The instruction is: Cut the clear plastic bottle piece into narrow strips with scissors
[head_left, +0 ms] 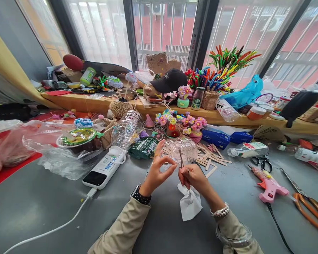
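My left hand [159, 169] is curled round the clear bottom piece of a cut plastic bottle [182, 150], holding it just above the grey table [42, 201]. My right hand [193, 176] is closed on a thin wooden stick [180, 157] that points up against the plastic piece. The same hand also clutches a white tissue [190, 203], which hangs down onto the table. Both hands are close together near the middle of the table.
A white power bank [104, 169] with cable lies to the left, next to a clear bottle [127, 128]. Loose wooden sticks [210, 158], scissors [262, 163], a pink glue gun [270, 186] and orange-handled shears [311, 211] lie to the right. Craft flowers [185, 125] and clutter fill the back ledge.
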